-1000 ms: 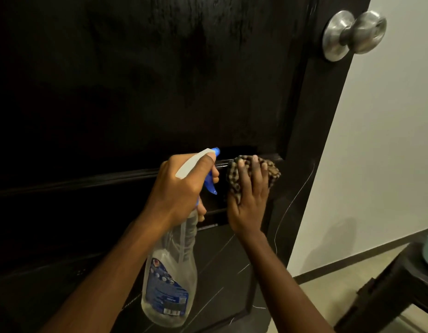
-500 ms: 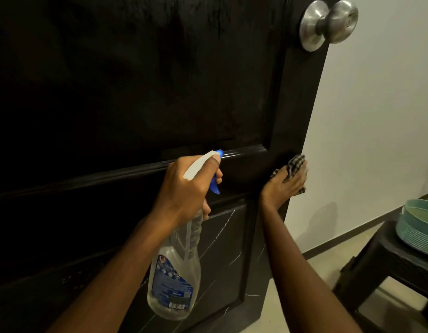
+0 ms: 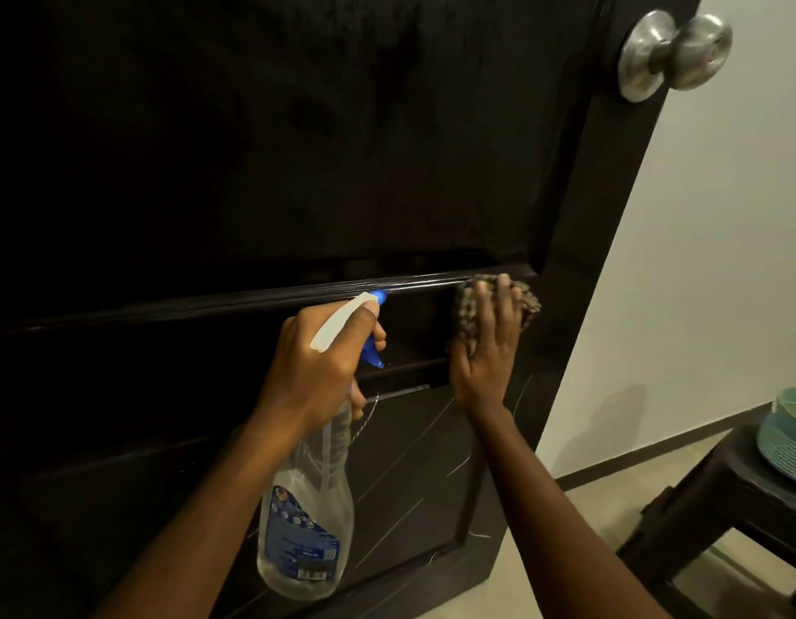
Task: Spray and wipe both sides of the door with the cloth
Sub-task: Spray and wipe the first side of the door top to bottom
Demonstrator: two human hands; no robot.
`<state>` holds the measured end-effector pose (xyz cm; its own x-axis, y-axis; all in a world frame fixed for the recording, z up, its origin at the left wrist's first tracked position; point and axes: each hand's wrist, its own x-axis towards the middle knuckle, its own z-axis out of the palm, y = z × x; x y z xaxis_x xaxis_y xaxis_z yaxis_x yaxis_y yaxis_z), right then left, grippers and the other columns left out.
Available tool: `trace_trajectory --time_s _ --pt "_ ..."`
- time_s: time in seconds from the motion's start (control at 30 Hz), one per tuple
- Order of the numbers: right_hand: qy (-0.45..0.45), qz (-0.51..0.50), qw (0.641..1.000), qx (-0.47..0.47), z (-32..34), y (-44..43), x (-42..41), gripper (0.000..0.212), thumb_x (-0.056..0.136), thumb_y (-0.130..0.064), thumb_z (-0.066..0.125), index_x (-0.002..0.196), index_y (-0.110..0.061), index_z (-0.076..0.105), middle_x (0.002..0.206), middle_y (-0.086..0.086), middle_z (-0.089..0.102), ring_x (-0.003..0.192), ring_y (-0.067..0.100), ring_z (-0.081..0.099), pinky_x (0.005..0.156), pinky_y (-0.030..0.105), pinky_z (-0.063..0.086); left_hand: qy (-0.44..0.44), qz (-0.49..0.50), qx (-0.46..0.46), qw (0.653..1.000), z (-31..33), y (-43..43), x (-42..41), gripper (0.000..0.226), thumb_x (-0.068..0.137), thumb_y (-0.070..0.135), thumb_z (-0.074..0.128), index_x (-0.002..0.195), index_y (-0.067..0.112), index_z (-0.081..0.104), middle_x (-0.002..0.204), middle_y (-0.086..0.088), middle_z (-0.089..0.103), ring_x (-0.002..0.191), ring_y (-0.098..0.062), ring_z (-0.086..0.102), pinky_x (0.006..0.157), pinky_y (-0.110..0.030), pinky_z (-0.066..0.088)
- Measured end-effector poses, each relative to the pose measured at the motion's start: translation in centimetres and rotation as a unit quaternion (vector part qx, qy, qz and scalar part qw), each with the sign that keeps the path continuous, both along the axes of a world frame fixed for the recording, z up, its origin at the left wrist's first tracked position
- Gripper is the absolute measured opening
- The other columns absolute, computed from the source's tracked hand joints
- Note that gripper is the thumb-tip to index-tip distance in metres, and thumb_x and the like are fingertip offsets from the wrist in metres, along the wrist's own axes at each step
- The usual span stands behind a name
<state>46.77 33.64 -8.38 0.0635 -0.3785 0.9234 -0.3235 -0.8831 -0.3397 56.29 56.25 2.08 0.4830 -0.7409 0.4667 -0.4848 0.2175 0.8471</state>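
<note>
Door (image 3: pixel 298 149), middle rail: I log right hand (image 3: pixel 485 350) flat, fingers straight, pressing cloth (image 3: pixel 465 314) there to wipe. Left hand (image 3: pixel 316 364) grips spray bottle (image 3: pixel 304 529), nozzle doorward, presumably for respraying.

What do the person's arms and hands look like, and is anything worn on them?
The left forearm and right forearm are bare as far as the frame shows: no sleeves, watch or bracelet. The left hand and right hand wear no gloves.
</note>
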Motion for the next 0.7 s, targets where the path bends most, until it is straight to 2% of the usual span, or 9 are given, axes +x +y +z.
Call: trace_trajectory --time_s 0.1,0.17,0.23,0.3,0.37,0.43,0.53,0.6,0.7 --pt "-0.246 -0.02 0.941 0.232 2.8 1.0 2.0 0.066 0.096 -0.032 0.038 0.16 -0.026 0.022 0.169 0.005 0.013 0.157 0.025 0.004 0.126 0.05 0.006 0.011 0.017 -0.002 1.0 -0.3 2.0 1.3 0.038 0.103 0.035 0.045 0.082 0.011 0.067 0.084 -0.004 0.072 0.037 -0.032 0.059 0.037 -0.032 0.051" --pt "-0.293 -0.026 0.918 0.264 4.6 4.0 4.5 0.066 0.096 -0.035 0.035 0.16 -0.021 0.023 0.169 0.007 0.014 0.156 0.028 0.005 0.127 0.044 0.003 0.014 0.028 -0.004 0.999 -0.4 3.5 2.1 0.039 0.103 0.035 0.046 0.082 0.011 0.067 0.084 -0.004 0.072 0.037 -0.033 0.059 0.037 -0.032 0.05" --pt "-0.214 -0.014 0.961 0.175 4.3 8.1 6.9 0.068 0.094 -0.03 0.039 0.159 -0.02 0.025 0.168 0.007 0.014 0.156 0.029 0.006 0.126 0.036 0.0 0.018 0.039 -0.005 0.999 -0.4 5.0 3.1 0.04 0.102 0.039 0.047 0.082 0.011 0.067 0.084 -0.003 0.073 0.037 -0.033 0.059 0.038 -0.033 0.05" --pt "-0.06 0.007 0.998 0.03 2.2 11.7 8.8 0.066 0.095 -0.032 0.042 0.159 -0.023 0.027 0.168 0.007 0.015 0.156 0.028 0.007 0.126 0.042 0.006 0.016 0.05 -0.008 0.999 -0.4 6.7 4.1 0.042 0.097 0.044 0.045 0.082 0.012 0.067 0.083 -0.003 0.073 0.037 -0.032 0.06 0.039 -0.034 0.051" --pt "0.107 0.009 0.986 -0.128 0.3 12.4 9.0 0.059 0.1 -0.039 0.039 0.156 -0.03 0.026 0.169 0.0 0.01 0.157 0.021 0.004 0.124 0.048 0.012 0.008 0.061 -0.009 0.998 -0.5 8.4 5.0 0.043 0.095 0.045 0.044 0.083 0.011 0.068 0.078 -0.004 0.073 0.036 -0.031 0.06 0.039 -0.033 0.051" --pt "0.169 -0.004 0.958 -0.231 0.0 10.8 8.1 0.06 0.098 -0.038 0.042 0.156 -0.034 0.024 0.171 -0.007 0.002 0.157 0.017 0.004 0.124 0.045 0.012 0.004 0.075 -0.007 0.997 -0.5 10.1 5.9 0.042 0.096 0.044 0.044 0.084 0.012 0.068 0.078 -0.005 0.072 0.037 -0.03 0.06 0.04 -0.033 0.051" --pt "-0.017 -0.016 0.998 -0.05 1.0 10.9 8.5 0.071 0.092 -0.026 0.049 0.159 -0.026 0.025 0.169 -0.001 0.014 0.156 0.026 0.01 0.125 0.044 0.011 0.003 0.092 -0.01 0.996 -0.7 12.6 7.5 0.037 0.102 0.037 0.045 0.083 0.014 0.067 0.084 -0.005 0.073 0.037 -0.03 0.061 0.04 -0.035 0.052" --pt "-0.206 -0.014 0.967 0.152 2.8 13.9 11.1 0.068 0.093 -0.022 0.047 0.158 -0.014 0.029 0.167 0.011 0.02 0.155 0.032 0.011 0.126 0.045 0.009 0.009 0.102 -0.011 0.995 -0.7 14.1 8.6 0.038 0.103 0.038 0.046 0.083 0.013 0.067 0.085 -0.005 0.073 0.037 -0.031 0.061 0.041 -0.037 0.053" --pt "-0.178 -0.002 0.974 0.143 3.7 20.1 15.3 0.067 0.094 -0.025 0.046 0.157 -0.014 0.028 0.167 0.012 0.017 0.157 0.025 0.002 0.127 0.043 0.006 0.016 0.126 -0.007 0.992 -0.7 16.5 10.2 0.036 0.103 0.034 0.045 0.084 0.012 0.068 0.086 -0.004 0.073 0.037 -0.031 0.06 0.043 -0.038 0.053"
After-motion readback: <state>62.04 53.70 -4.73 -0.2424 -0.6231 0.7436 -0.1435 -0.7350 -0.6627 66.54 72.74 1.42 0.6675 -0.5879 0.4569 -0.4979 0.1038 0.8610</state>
